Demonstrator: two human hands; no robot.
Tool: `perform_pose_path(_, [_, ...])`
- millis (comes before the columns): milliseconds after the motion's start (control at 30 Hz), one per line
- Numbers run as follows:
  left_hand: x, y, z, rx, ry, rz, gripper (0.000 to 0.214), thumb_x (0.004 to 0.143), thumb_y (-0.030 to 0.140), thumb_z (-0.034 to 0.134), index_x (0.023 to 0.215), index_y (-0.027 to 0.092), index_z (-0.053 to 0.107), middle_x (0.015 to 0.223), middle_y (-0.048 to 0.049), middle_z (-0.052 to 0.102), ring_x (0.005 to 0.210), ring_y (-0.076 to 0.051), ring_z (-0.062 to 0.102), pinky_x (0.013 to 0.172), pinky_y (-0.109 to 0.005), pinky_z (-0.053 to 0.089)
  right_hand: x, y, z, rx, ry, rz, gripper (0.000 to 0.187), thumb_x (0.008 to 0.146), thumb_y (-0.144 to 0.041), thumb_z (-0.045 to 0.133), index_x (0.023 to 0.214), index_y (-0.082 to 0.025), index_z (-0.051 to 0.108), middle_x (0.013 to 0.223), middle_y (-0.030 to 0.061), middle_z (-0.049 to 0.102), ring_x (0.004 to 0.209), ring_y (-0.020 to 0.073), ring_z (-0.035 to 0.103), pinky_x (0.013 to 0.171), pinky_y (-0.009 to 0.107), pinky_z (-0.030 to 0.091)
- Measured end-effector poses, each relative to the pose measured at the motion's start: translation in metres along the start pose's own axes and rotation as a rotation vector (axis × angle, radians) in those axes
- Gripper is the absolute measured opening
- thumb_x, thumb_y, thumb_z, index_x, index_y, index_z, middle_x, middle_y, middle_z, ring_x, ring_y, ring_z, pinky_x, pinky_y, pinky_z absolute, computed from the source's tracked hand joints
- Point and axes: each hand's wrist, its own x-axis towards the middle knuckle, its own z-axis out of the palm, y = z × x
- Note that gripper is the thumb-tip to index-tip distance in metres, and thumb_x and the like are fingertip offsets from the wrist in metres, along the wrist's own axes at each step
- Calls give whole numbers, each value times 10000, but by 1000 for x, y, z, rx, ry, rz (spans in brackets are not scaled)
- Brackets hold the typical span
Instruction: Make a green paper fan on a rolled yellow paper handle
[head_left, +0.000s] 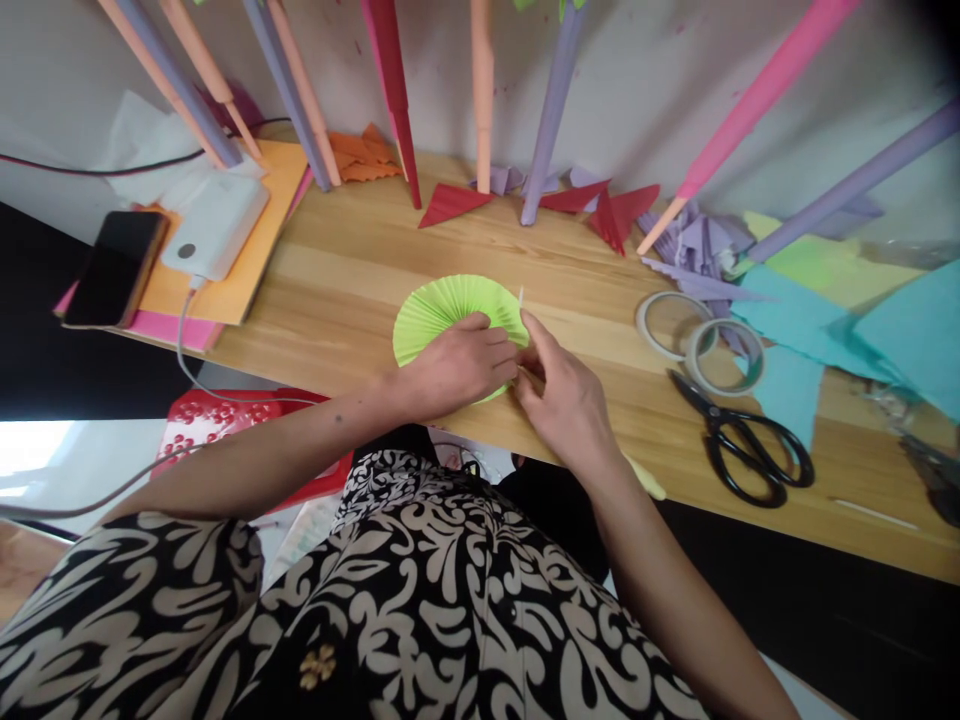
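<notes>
A lime-green pleated paper fan (431, 310), opened into a round shape, lies low over the table near its front edge. My left hand (461, 370) rests across the fan's near side, fingers curled and closed on the paper. At the right edge of the fan, my right hand (562, 395) is closed in a pinch, its thumb and fingertips meeting the left fingers. Hands cover the near part of the pleats, so the exact grip is hidden. A thin white tip (521, 297) sticks up by the right index finger. From beneath my right wrist a pale yellow strip (645, 478) pokes out.
Right on the wooden table (337, 270): tape rolls (724, 388), black scissors (712, 410), a thin white stick (874, 514), turquoise paper (795, 310). Left: a phone (116, 265) and cabled white power bank (214, 230). Rolled paper sticks (551, 120) lean at the back.
</notes>
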Motion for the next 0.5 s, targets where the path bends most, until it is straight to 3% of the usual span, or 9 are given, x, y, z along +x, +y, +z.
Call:
perform_pose_path(233, [2,-1,-2,-1,-12,-56,263,1028,207,445,851,161,634,896,-48,682,861,-192,560,778,-344,373,1,-2,0,-15,-3,14,685,859,-165,516,1528,-231,389,1032,80,751,910,261,692,838,432,547])
perform_pose_path(500, [1,-2,10,-73,34,-114,240,1018,202,453,837,159,606,852,-59,649,826,-194,551,743,-349,366,-2,-4,-2,-72,-40,-21,726,845,-179,542,1549,-191,360,1084,104,736,964,271,679,850,416,532])
